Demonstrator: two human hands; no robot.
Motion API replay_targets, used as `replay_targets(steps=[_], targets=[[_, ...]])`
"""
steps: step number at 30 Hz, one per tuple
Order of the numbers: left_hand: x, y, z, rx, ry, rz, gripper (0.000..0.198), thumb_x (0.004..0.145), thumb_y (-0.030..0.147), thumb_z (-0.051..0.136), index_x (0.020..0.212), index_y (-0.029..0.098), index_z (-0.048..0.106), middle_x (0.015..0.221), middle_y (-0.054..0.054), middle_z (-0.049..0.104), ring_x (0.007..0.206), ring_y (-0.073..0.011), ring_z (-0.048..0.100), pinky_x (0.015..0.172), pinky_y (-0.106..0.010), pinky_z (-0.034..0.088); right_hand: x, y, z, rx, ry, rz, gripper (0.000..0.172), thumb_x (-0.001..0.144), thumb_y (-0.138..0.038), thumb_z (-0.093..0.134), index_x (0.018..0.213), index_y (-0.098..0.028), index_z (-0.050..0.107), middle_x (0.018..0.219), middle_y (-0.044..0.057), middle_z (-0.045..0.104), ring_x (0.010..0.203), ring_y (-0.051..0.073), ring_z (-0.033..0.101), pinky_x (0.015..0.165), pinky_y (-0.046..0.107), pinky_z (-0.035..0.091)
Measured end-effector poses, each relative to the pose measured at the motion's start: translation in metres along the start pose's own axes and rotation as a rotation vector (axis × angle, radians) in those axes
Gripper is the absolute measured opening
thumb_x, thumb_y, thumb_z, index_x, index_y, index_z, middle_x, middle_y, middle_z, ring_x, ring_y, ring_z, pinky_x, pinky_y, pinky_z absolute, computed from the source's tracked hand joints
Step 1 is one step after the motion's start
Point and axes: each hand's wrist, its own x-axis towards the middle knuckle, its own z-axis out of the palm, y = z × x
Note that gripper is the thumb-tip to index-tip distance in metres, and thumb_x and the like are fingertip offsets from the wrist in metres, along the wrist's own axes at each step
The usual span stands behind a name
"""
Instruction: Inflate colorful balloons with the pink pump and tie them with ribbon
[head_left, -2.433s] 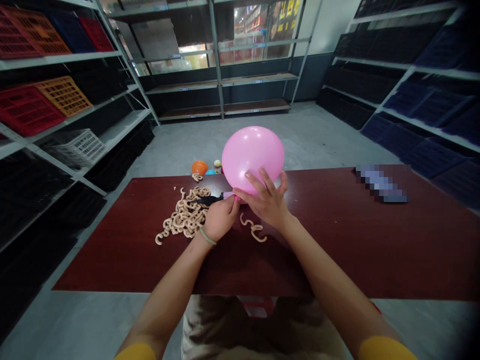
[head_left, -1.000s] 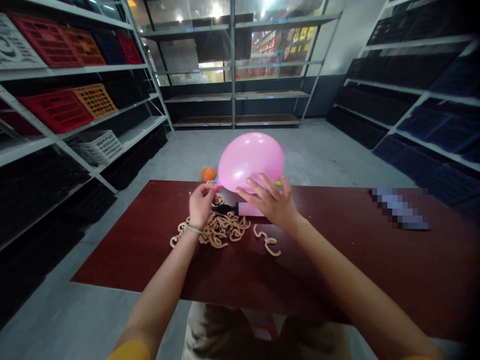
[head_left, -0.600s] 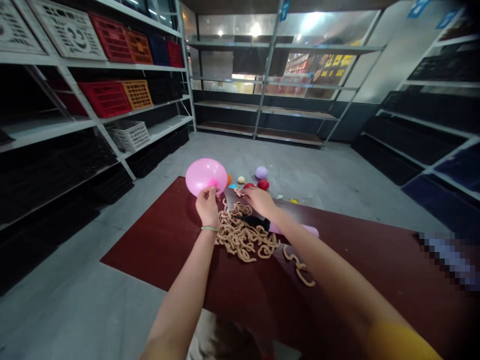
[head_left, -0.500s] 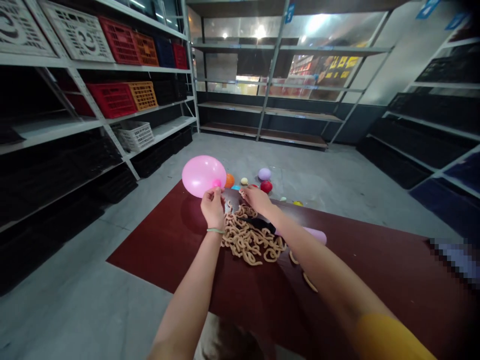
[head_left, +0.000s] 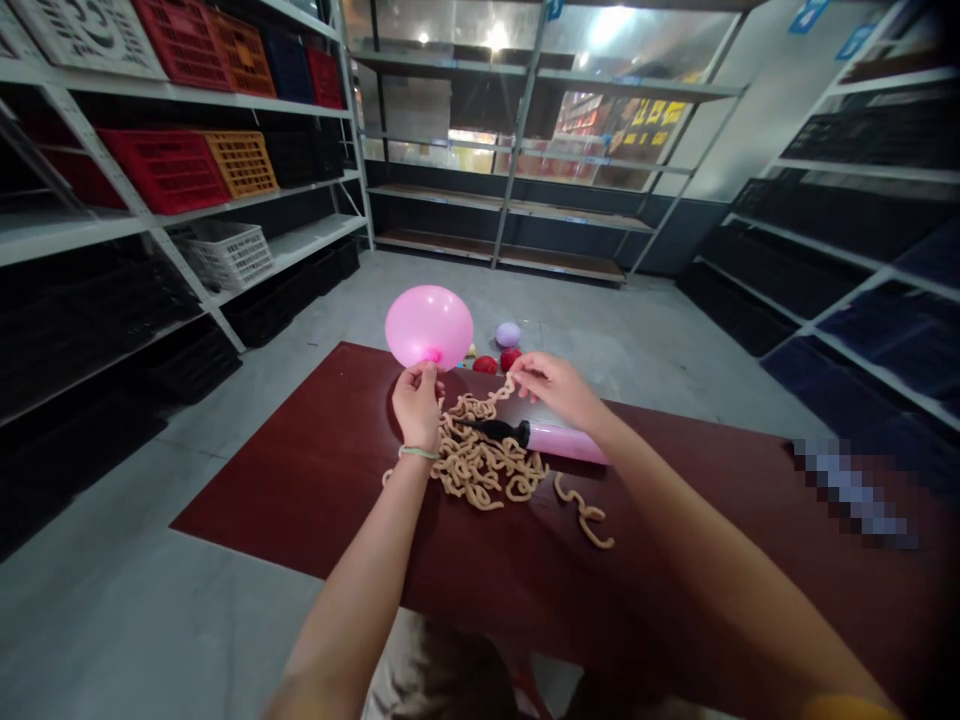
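An inflated pink balloon (head_left: 429,325) is held at its knotted or pinched neck by my left hand (head_left: 417,400), fingers closed; whether the neck is tied I cannot tell. My right hand (head_left: 555,388) pinches the end of a tan curly strand (head_left: 501,388), which hangs down to the pile. Below both hands lies the heap of tan curly strands (head_left: 480,470). A balloon pump (head_left: 566,442) with a pink barrel and black nozzle end rests against the heap, beneath my right forearm. Loose strands (head_left: 585,512) lie to the right of the heap.
The dark red table (head_left: 300,480) carries all this. Beyond its far edge are a lilac balloon (head_left: 508,334) and red balloons (head_left: 485,365) on the floor. A blurred bluish object (head_left: 851,490) lies at the table's right. Shelving with crates (head_left: 161,170) stands at the left.
My right hand has moved right, away from the left, drawing a strand out from the pile. My left hand still grips the balloon. The view has shifted to the right.
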Motion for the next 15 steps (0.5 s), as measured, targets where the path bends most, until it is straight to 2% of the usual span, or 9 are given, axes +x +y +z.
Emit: replay_targets(steps=[2, 6, 11, 15], targets=[[-0.006, -0.001, 0.003, 0.000, -0.056, -0.014, 0.028, 0.077, 0.040, 0.070, 0.085, 0.014, 0.067, 0.075, -0.002, 0.068, 0.051, -0.0056, 0.051, 0.048, -0.018, 0.040, -0.019, -0.016, -0.021, 0.021, 0.048, -0.014, 0.019, 0.092, -0.037, 0.049, 0.098, -0.021, 0.057, 0.089, 0.005, 0.068, 0.074, 0.014, 0.063, 0.063, 0.028, 0.049], [-0.020, -0.004, 0.011, 0.004, -0.199, -0.019, 0.032, 0.077, 0.044, 0.071, 0.087, 0.015, 0.067, 0.081, -0.004, 0.070, 0.051, -0.0056, 0.051, 0.048, -0.019, 0.042, -0.052, -0.048, -0.053, -0.168, 0.145, -0.094, 0.017, 0.089, -0.037, 0.055, 0.090, -0.021, 0.062, 0.101, 0.005, 0.068, 0.091, 0.017, 0.062, 0.077, 0.031, 0.049], [-0.041, -0.001, 0.019, 0.032, -0.368, -0.022, 0.029, 0.078, 0.043, 0.071, 0.086, 0.016, 0.067, 0.081, -0.004, 0.070, 0.054, -0.0070, 0.053, 0.050, -0.019, 0.044, -0.080, -0.071, -0.076, -0.231, 0.100, -0.020, 0.023, 0.092, -0.041, 0.049, 0.098, -0.022, 0.061, 0.088, 0.002, 0.069, 0.076, 0.014, 0.061, 0.070, 0.029, 0.045], [-0.054, 0.001, 0.023, 0.095, -0.466, 0.032, 0.023, 0.080, 0.039, 0.070, 0.085, 0.016, 0.068, 0.075, -0.003, 0.068, 0.058, -0.0095, 0.056, 0.056, -0.021, 0.046, -0.090, -0.079, -0.089, -0.390, 0.045, -0.026, 0.021, 0.090, -0.040, 0.053, 0.094, -0.022, 0.064, 0.078, -0.001, 0.066, 0.069, 0.012, 0.056, 0.068, 0.027, 0.040]])
